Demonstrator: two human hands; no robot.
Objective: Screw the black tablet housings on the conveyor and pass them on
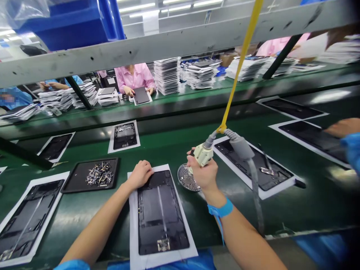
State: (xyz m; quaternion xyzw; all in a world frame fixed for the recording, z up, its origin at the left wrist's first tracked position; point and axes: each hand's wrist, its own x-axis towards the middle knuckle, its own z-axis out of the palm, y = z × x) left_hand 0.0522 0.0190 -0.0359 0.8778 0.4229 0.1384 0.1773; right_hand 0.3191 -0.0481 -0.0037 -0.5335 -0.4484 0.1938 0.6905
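A black tablet housing [161, 213] lies on a white sheet [133, 232] in front of me. My left hand [141, 173] is at its upper left corner, fingers bent together and holding that edge. My right hand [204, 173] is wrapped round an electric screwdriver [204, 154], which hangs from a yellow strap [239, 71] and has a thick grey cable [254, 191]. Beneath that hand sits a round metal plate with many small holes [185, 178]; the screwdriver's tip is largely hidden. A blue band [222, 208] circles my right wrist.
Left stands a black tray [80, 176] of small metal parts. Other tablet housings [30, 221] lie on sheets along the green bench [157, 150]. A co-worker's hand [344, 127] is at right. Overhead runs a metal beam [168, 47]; opposite, a person in pink [135, 78] handles a tablet.
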